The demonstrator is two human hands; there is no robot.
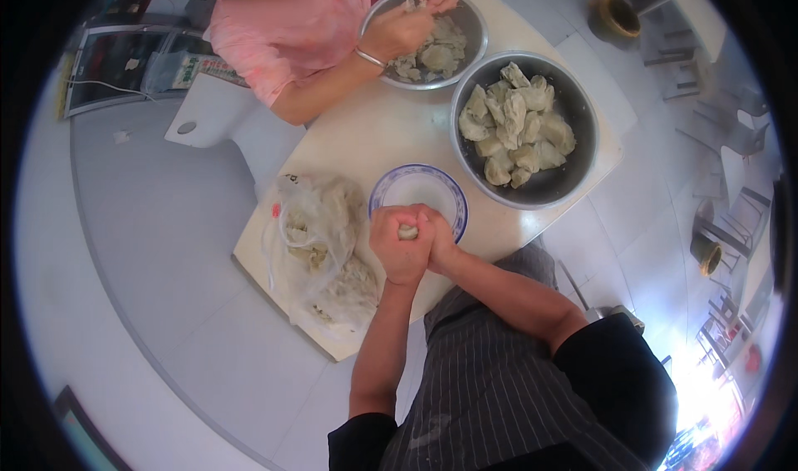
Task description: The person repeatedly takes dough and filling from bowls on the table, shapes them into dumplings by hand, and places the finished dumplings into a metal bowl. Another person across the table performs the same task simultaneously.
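Observation:
Over a white bowl with a blue-patterned rim [418, 170], my left hand [397, 251] and my right hand [443, 242] are clasped together. Both are closed around a lump of pale green leafy vegetable [407, 232], of which only a small part shows between the fingers. Left of them, a clear plastic bag [312, 242] holds more greenish, wet-looking leaves. To the far right of the bowl, squeezed-looking vegetable lumps [519, 122] are piled in a large steel basin [588, 138].
Across the cream table [366, 143], a person in a pink shirt [287, 22] handles leaf pieces above a second steel basin [480, 43] of torn leaves. A white chair [216, 109] stands left of the table. Stools [682, 59] and a brown basket [615, 18] are on the tiled floor at right.

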